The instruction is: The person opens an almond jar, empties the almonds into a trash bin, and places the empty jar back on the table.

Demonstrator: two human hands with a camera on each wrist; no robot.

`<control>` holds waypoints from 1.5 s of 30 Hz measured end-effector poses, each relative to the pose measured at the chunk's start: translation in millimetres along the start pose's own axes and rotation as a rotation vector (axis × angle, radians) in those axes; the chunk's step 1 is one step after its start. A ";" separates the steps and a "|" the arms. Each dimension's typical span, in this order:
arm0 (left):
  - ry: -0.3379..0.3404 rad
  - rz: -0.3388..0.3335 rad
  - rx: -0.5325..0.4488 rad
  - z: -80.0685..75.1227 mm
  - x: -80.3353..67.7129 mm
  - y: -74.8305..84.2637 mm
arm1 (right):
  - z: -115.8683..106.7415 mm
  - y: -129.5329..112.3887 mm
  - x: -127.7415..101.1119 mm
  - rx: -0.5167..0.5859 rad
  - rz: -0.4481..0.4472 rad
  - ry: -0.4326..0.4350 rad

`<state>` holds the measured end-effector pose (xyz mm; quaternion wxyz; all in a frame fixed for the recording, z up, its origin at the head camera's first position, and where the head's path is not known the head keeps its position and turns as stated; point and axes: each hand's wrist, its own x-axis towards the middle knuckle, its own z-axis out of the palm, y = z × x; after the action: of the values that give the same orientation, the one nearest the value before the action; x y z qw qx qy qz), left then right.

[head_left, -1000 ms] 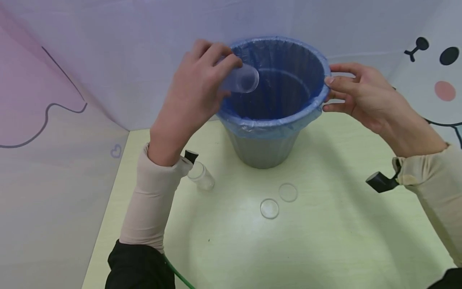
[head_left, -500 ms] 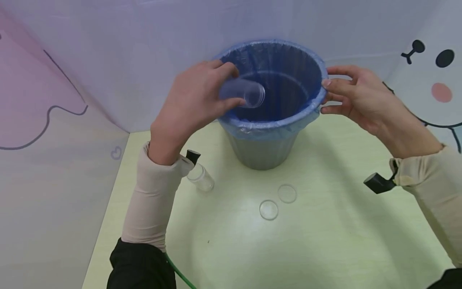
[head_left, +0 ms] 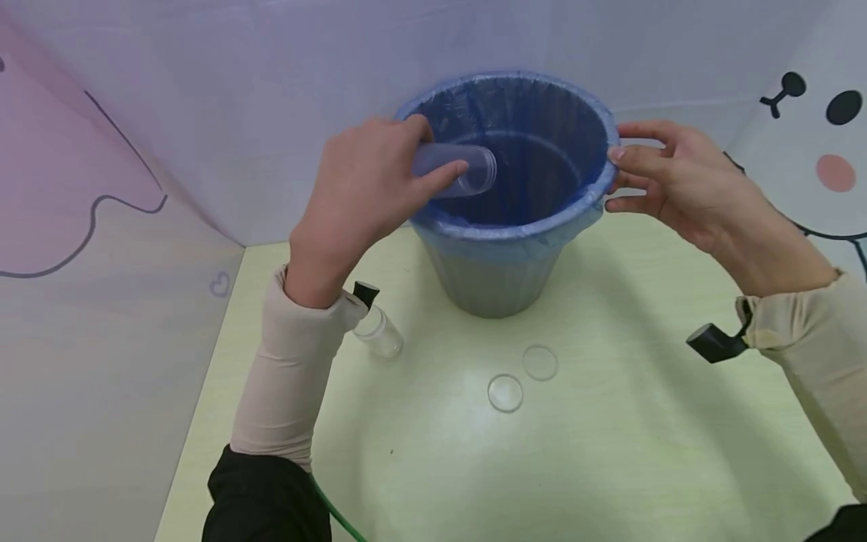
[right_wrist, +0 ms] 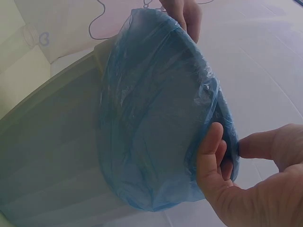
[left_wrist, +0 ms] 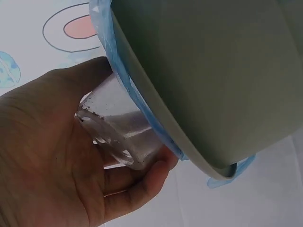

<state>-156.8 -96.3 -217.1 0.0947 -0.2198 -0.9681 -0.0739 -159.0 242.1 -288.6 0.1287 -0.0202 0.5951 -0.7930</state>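
My left hand point(head_left: 362, 184) grips a clear plastic jar point(head_left: 447, 156), thumb along its near side, at the left rim of the bin. The jar lies on its side, mouth toward the bin's inside. In the left wrist view, the jar's base point(left_wrist: 106, 135) sticks out past the rim, fingers around it. The grey trash bin point(head_left: 492, 282) stands upright, lined with a blue plastic bag point(head_left: 535, 143) folded over its rim. At the right rim, my right hand point(head_left: 701, 196) pinches the bag-covered edge between thumb and fingers, as the right wrist view of that hand point(right_wrist: 262, 194) confirms.
Another clear jar point(head_left: 383, 339) stands on the pale table point(head_left: 609, 452) near my left wrist. In front of the bin lie two clear round discs point(head_left: 505, 393). A printed cloth wall point(head_left: 271, 90) rises behind the bin. A green cable point(head_left: 336, 516) runs under my left sleeve.
My left hand has come down a little at the left rim, its thumb now along the jar's near side. The jar's mouth has shifted slightly right and down. The right hand stays in place.
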 end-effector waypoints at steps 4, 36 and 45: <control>0.036 -0.039 -0.096 0.6 -1.3 -3.6 | -2.0 0.0 0.7 0.013 0.004 -0.009; 0.155 -0.051 -1.609 83.3 -99.5 -42.1 | -27.4 75.1 -44.9 0.037 -0.364 -0.059; 0.060 -0.147 -1.468 131.4 -141.5 -31.7 | -20.6 106.7 -78.0 0.009 -0.400 -0.069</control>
<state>-65.2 -158.6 -378.4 -0.0555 -0.1589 -0.6789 -0.7146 -68.3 251.7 -386.4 -0.0110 -0.1644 0.5709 -0.8043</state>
